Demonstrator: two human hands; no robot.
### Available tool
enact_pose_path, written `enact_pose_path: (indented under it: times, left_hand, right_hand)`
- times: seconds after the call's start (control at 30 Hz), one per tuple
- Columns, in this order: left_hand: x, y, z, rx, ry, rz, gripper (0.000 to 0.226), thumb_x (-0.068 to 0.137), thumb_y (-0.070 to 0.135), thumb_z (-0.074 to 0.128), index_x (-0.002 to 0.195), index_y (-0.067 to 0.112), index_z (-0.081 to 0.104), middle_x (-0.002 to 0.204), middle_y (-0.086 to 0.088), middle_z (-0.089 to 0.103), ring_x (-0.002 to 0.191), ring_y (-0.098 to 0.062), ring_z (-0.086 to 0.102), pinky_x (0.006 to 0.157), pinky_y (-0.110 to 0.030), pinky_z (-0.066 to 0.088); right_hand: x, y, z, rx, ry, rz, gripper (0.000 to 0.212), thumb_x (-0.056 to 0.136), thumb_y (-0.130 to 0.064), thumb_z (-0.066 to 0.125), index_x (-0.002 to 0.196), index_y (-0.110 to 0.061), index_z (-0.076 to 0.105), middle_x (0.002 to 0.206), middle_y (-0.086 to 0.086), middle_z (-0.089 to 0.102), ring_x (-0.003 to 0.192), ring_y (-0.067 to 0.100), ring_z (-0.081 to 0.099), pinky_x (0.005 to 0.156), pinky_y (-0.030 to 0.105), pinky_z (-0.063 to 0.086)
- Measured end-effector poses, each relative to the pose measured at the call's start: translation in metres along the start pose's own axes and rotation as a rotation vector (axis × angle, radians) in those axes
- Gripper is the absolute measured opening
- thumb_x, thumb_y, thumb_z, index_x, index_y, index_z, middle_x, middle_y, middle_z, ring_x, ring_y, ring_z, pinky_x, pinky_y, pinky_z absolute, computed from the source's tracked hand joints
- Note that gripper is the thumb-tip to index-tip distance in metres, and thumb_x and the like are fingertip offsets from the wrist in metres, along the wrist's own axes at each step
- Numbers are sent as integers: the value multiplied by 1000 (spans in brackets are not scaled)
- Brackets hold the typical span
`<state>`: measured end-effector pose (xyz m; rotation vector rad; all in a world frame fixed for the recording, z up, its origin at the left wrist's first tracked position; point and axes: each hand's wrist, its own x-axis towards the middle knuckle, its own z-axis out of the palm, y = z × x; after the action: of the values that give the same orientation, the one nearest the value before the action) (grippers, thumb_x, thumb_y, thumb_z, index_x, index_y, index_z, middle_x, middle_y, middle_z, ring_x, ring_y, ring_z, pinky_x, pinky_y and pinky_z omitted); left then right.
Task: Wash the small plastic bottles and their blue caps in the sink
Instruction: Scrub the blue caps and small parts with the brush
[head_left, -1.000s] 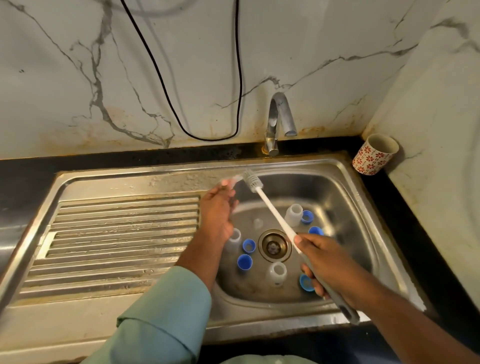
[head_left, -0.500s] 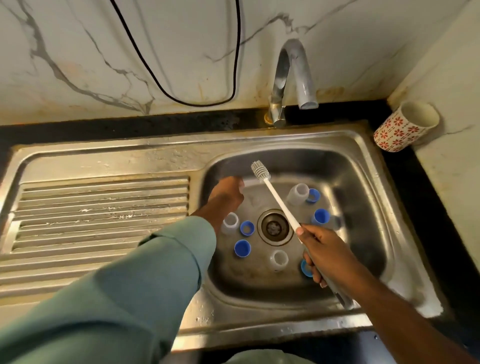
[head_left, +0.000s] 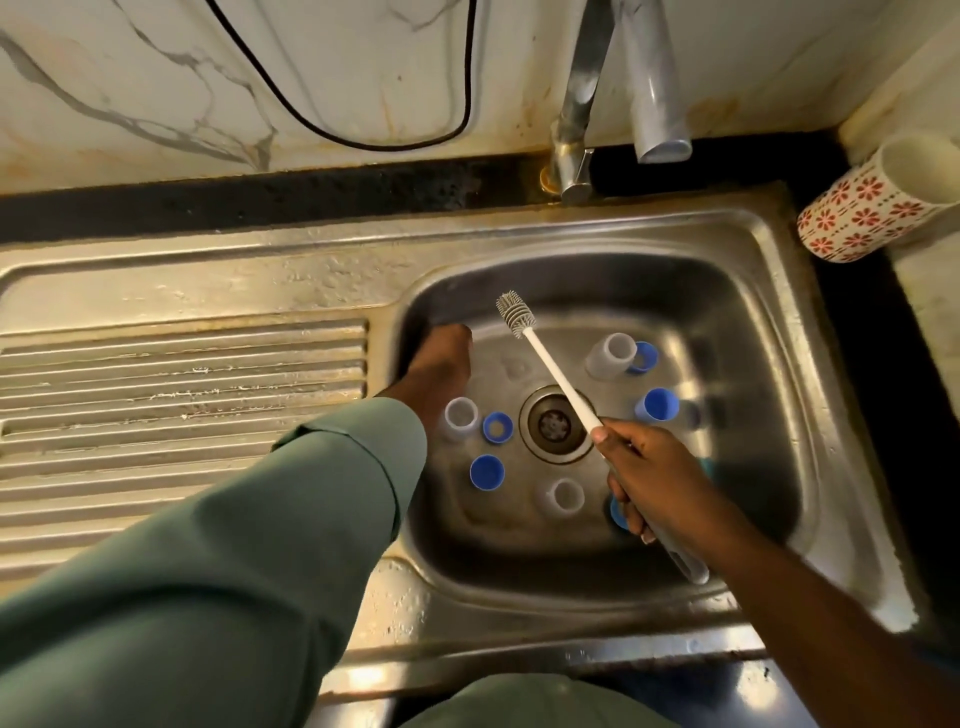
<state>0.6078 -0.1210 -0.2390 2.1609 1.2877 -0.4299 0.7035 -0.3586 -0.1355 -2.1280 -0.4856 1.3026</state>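
Far left of the frame is just the ribbed drainboard (head_left: 182, 395), nothing parked on it, so that looks like the natural spot for clean pieces later. Moving right, the left hand (head_left: 441, 364) reaches down into the left side of the sink (head_left: 769, 291) basin. I only see the back of it, fingers pointing away, so I can't tell if it's spread or closing on anything.

Just right of that wrist sits a clear little bottle (head_left: 461, 415) standing mouth-up, with a blue cap (head_left: 497, 427) right beside it and another cap (head_left: 487, 472) a bit lower. That bottle is my guess for the next grab, since it's the nearest one to that hand.

Centre frame is the drain (head_left: 553, 423), and the bottle brush (head_left: 545, 358) crosses over it, bristle head up toward the back wall, not touching anything. Another bottle (head_left: 563, 496) stands below the drain, and a third one (head_left: 610, 356) sits upper right with a cap tucked behind it.

The right hand (head_left: 654, 478) has its fingers wrapped round the brush handle, thumb along the shaft.

Tip: lift the bottle by its body, tilt the mouth toward the brush, and feed the bristles straight in. These look light, so they'll likely skate around if poked while standing. The tap (head_left: 654, 93) looks dry from here.
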Motion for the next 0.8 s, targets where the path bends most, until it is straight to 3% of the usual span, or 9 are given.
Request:
enact_pose_path:
  times: [0.1,0.23,0.37,0.47,0.63,0.8]
  left_hand:
    - [-19,9,-9,95,77,28,33,98,4,45,127,7,60,125,-13,60,116,-29,57,94,-34,47]
    - [-57,34,-4,276,111,231,32,93,10,53,123,16,62,125,-9,61,115,-30,57,94,-40,47]
    - [-69,53,21,502,11,342,25,87,12,58,111,18,64,120,-6,64,116,-29,55,100,-39,37]
    - [-71,57,39,575,-10,326,26,91,14,56,115,17,63,122,-8,62,118,-31,54,103,-41,35]
    - [-75,30,41,636,45,152,40,89,28,64,128,21,58,138,-10,45,129,-34,39,103,-44,36]
    - [-79,7,45,615,1,154,45,89,16,62,133,20,51,143,-12,36,131,-35,36,105,-46,37]
  right_hand:
    - [-12,2,-2,17,5,-15,23,101,-38,46,118,-30,59,62,7,55,41,18,49,37,25,43]
    - [-32,8,-5,41,30,-45,23,101,-38,46,118,-34,59,61,6,54,40,15,48,38,24,41]
    - [-48,12,-15,65,83,-48,22,101,-41,45,117,-38,59,62,6,57,40,14,49,40,24,43]
    - [-59,18,-22,78,109,-70,17,101,-40,45,111,-41,59,59,5,56,41,15,49,43,27,44]
    - [-69,27,-23,82,113,-69,16,100,-41,46,111,-43,58,65,7,56,41,13,49,42,26,45]
    - [-65,28,-26,108,115,-70,20,100,-40,47,115,-37,59,64,6,56,39,12,47,40,25,44]
